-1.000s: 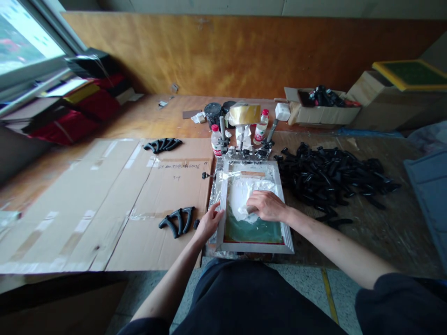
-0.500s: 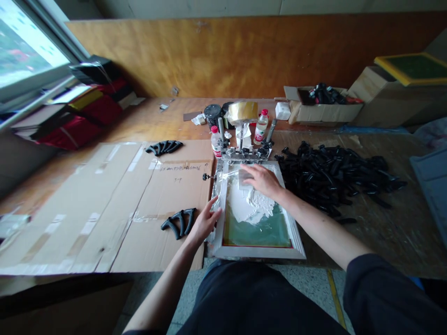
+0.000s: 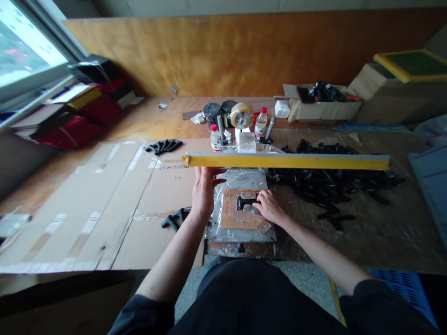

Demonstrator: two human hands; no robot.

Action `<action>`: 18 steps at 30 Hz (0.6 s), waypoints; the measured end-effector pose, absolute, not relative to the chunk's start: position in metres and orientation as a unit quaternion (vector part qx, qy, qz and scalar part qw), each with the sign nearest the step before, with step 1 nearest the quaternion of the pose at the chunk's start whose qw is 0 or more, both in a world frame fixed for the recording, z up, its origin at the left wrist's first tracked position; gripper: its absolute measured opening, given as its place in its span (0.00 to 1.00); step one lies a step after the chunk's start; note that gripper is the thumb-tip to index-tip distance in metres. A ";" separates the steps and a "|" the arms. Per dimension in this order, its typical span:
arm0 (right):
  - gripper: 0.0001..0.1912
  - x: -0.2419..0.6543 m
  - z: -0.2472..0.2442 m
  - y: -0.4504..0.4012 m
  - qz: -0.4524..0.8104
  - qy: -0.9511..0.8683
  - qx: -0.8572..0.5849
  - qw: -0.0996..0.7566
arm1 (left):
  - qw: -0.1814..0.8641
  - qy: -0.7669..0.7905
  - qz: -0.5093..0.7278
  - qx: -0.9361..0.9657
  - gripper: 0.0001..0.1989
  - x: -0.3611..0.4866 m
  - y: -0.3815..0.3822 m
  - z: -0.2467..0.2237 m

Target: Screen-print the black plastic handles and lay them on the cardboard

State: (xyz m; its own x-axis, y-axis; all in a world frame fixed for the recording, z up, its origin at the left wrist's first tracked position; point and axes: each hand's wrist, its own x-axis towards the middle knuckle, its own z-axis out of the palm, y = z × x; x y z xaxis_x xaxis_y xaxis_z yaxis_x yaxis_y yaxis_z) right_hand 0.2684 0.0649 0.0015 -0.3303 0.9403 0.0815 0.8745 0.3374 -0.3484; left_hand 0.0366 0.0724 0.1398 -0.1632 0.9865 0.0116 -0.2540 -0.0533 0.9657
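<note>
A screen-printing frame is raised over the bench, its yellow and grey near edge facing me. My left hand is up at the left part of that edge, fingers stretched and apart, the tips hidden by the frame; I cannot tell if they press on it. Below lies a wooden board on a grey metal base plate. On the board is a black T-shaped plastic part, and my right hand is closed around its right end.
Black parts are heaped on the right. More black parts lie on the cardboard at left. Behind the press stand bottles, black tubs and a tape roll. An open box stands at back right.
The frame has swung up from flat, uncovering the board and black part. My left hand has moved up to its edge. My right hand has come down from the frame onto the part.
</note>
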 end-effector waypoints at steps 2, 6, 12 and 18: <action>0.07 0.248 0.002 0.055 0.118 -0.790 -0.594 0.094 | 0.576 0.503 0.534 0.361 0.30 0.046 0.052 0.120; 0.05 0.214 0.022 0.026 0.132 -0.784 -0.588 0.146 | 0.756 0.510 0.324 0.251 0.29 0.068 -0.001 0.068; 0.07 0.264 0.021 0.019 0.128 -0.857 -0.456 0.205 | 0.652 0.612 0.416 0.164 0.15 0.009 -0.021 0.025; 0.09 0.412 -0.019 0.063 -0.013 -0.664 -0.747 0.029 | 0.428 0.830 0.331 0.139 0.16 -0.128 -0.037 -0.033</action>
